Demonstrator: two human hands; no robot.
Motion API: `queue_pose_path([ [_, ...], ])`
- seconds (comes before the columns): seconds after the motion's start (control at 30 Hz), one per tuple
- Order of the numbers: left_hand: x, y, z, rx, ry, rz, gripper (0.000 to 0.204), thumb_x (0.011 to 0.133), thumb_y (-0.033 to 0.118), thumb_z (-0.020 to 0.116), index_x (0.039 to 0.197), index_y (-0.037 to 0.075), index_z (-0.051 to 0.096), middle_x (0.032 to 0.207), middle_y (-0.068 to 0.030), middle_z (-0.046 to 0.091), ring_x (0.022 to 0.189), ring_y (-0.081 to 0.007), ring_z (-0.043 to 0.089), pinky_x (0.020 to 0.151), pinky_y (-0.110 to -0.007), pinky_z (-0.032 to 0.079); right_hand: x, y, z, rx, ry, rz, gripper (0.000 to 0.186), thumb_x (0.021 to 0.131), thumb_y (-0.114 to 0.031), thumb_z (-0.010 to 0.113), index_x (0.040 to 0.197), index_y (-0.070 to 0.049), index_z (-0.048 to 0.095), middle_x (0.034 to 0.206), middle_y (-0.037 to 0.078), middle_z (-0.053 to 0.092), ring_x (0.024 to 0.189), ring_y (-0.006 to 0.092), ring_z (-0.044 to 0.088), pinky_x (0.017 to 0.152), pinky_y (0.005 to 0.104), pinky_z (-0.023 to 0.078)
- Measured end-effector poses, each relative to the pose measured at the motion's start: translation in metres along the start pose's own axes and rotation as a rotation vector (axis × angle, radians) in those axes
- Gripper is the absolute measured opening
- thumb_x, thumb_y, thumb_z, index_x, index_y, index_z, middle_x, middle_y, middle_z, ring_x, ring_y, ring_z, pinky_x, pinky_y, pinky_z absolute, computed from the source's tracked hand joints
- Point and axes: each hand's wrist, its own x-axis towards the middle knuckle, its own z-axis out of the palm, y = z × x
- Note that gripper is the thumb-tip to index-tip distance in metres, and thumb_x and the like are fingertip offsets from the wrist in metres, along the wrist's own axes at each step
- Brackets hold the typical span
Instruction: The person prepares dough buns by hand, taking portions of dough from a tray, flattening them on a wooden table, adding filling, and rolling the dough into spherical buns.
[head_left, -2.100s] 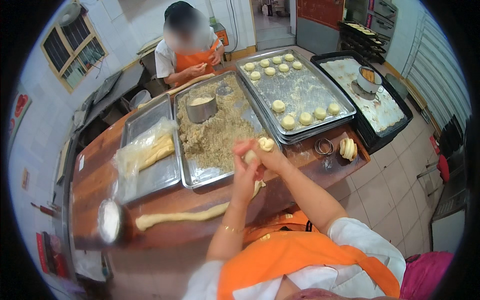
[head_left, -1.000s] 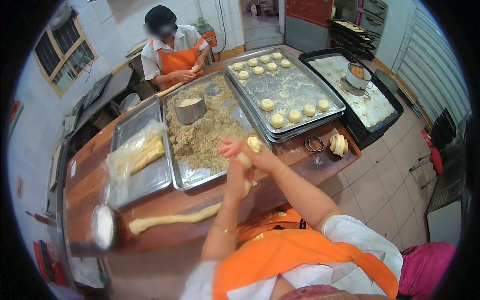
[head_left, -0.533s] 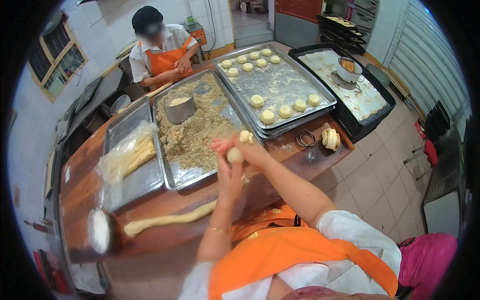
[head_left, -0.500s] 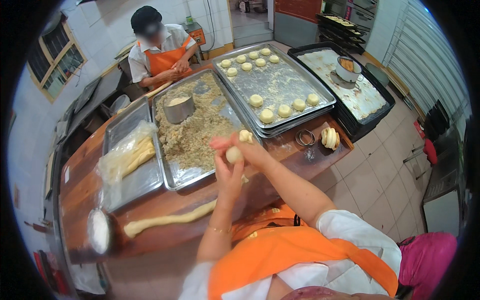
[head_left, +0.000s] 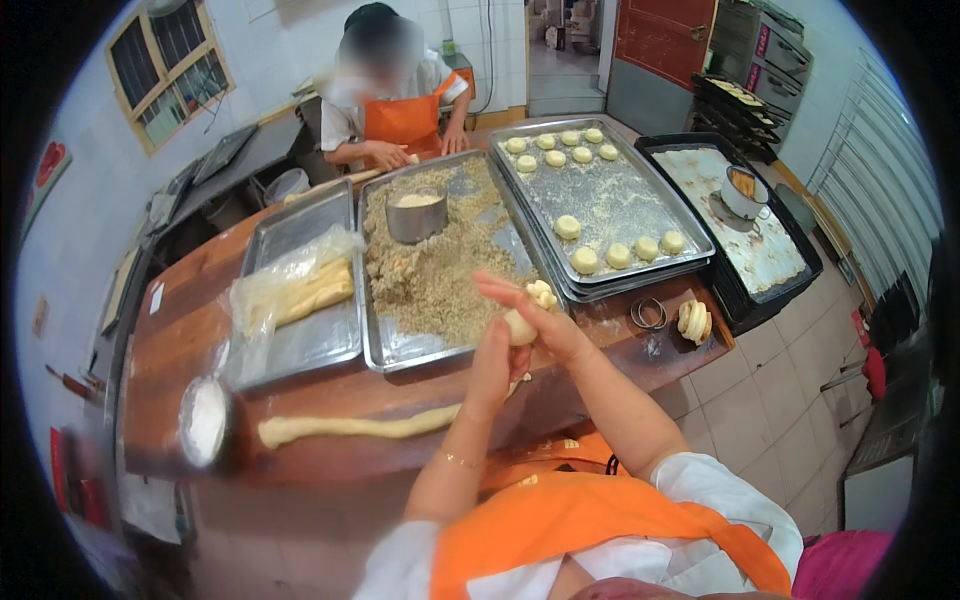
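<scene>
My left hand (head_left: 497,356) is closed around the lower side of a pale dough ball (head_left: 518,326). Cupped over that ball is my right hand (head_left: 548,330), fingers slanting up to the left, with a small knobbly dough lump (head_left: 541,294) at its far side. Both hands are over the near edge of a steel tray of crumbly filling (head_left: 420,290), which has a metal ring (head_left: 418,218) of paler crumbs on it. Below them a long dough rope (head_left: 360,428) lies on the wooden table (head_left: 190,300). Two rings (head_left: 648,312) and coiled dough (head_left: 694,322) lie to their right.
A co-worker in an orange apron (head_left: 400,130) sits across. Stacked trays (head_left: 620,190) carry several dough rounds. A black pan (head_left: 785,262) holds a pot (head_left: 742,200). At left are bagged dough on a tray (head_left: 305,300), a bowl of flour (head_left: 206,420) and the dark counter (head_left: 240,155).
The view has shifted slightly. My hands stay around the ball, shifting against each other, my right hand now further over it. The co-worker's hands have moved apart, one now lower at the table.
</scene>
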Motion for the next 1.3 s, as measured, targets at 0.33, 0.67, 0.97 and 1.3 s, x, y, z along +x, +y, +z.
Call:
queue_pose_path([
  [0.33,0.003,0.004,-0.013,-0.167,-0.137,-0.034,0.050,0.107,0.048,0.041,0.135,0.007,0.040,0.076,-0.0012,0.055,0.056,-0.0059,0.046,0.050,-0.021,0.037,0.000,0.012,0.004,0.221,0.099,0.124,0.061,0.110,-0.045,0.028,0.120,-0.001,0.069,0.149,0.015,0.051,0.149,0.0277,0.032,0.120,0.0422,0.029],
  [0.67,0.005,-0.014,0.003,-0.199,0.260,0.103,0.031,0.109,0.035,0.043,0.122,0.008,0.050,0.099,-0.0042,0.060,0.082,-0.0119,0.059,0.063,-0.023,0.049,0.003,-0.007,0.009,-0.704,0.316,0.236,0.029,0.090,-0.031,0.076,0.091,-0.004,0.064,0.079,0.006,0.070,0.073,0.0110,0.065,0.064,0.0295,0.053],
  [0.97,0.002,-0.003,-0.003,-0.453,0.258,0.074,0.031,0.108,0.036,0.046,0.120,0.008,0.053,0.094,-0.0066,0.061,0.067,-0.0130,0.056,0.053,-0.023,0.043,0.004,-0.033,-0.009,-0.257,0.159,0.535,0.020,0.089,-0.023,0.073,0.096,-0.008,0.062,0.075,-0.002,0.060,0.061,0.0043,0.053,0.051,0.0191,0.039],
  [1.3,-0.005,0.016,-0.019,-0.394,0.126,0.040,0.041,0.108,0.045,0.039,0.122,0.007,0.051,0.096,-0.0074,0.061,0.064,-0.0145,0.054,0.052,-0.027,0.044,0.013,-0.038,-0.009,-0.357,0.045,0.426,0.017,0.087,-0.019,0.070,0.094,-0.005,0.063,0.079,-0.001,0.062,0.066,0.0063,0.056,0.057,0.0230,0.044],
])
